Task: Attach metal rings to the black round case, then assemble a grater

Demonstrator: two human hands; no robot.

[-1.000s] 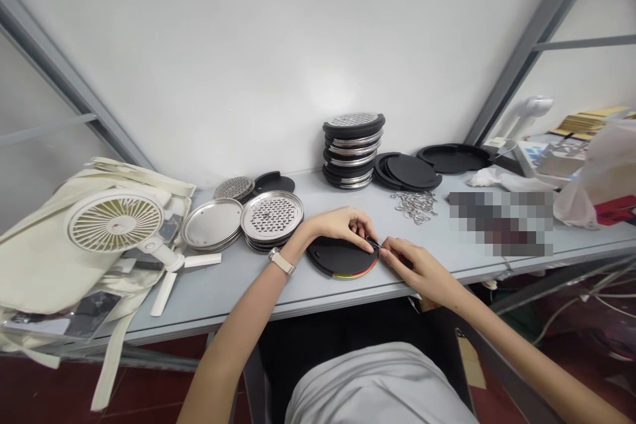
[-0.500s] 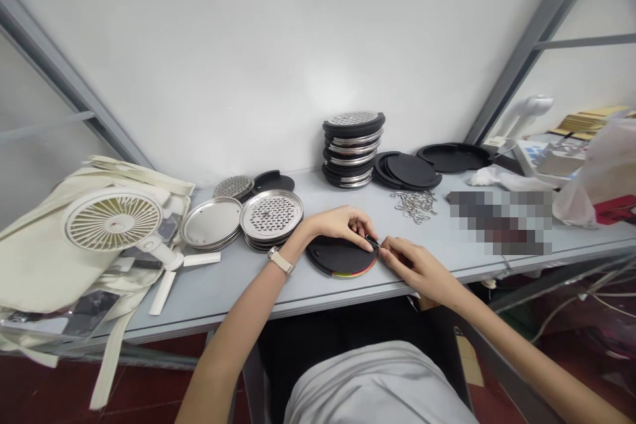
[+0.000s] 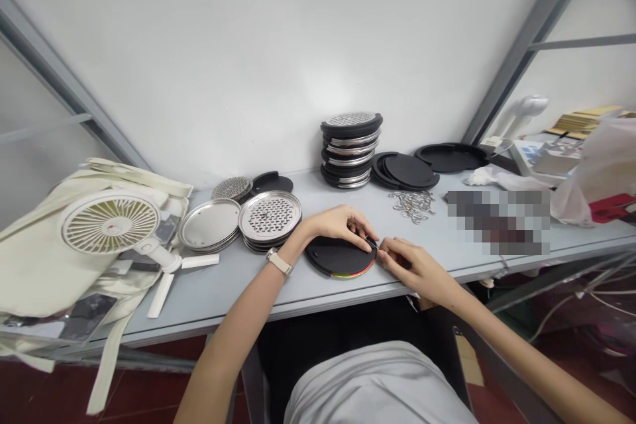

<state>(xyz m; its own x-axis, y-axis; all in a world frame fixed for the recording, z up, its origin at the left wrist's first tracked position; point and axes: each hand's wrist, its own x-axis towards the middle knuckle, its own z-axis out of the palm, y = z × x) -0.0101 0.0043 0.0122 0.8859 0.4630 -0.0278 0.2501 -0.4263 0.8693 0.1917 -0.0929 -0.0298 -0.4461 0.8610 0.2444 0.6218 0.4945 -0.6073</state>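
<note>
A round black plate with a red and yellow strip along its near right edge lies on the table in front of me. My left hand reaches across it with bent fingers, gripping its far right rim between thumb and fingertips. At that same rim, my right hand pinches a small shiny metal piece, its exact shape partly hidden by the fingertips. Just beyond the hands is a pile of small metal clips or rings.
Metal discs with punched holes and plain metal discs are stacked left. A tall stack of black and metal discs stands at the back, beside black plates. A white fan and cream bag occupy the far left.
The view has shifted very slightly. Both hands stay at the plate's right rim, and the small metal piece has turned a little in the right fingertips.
</note>
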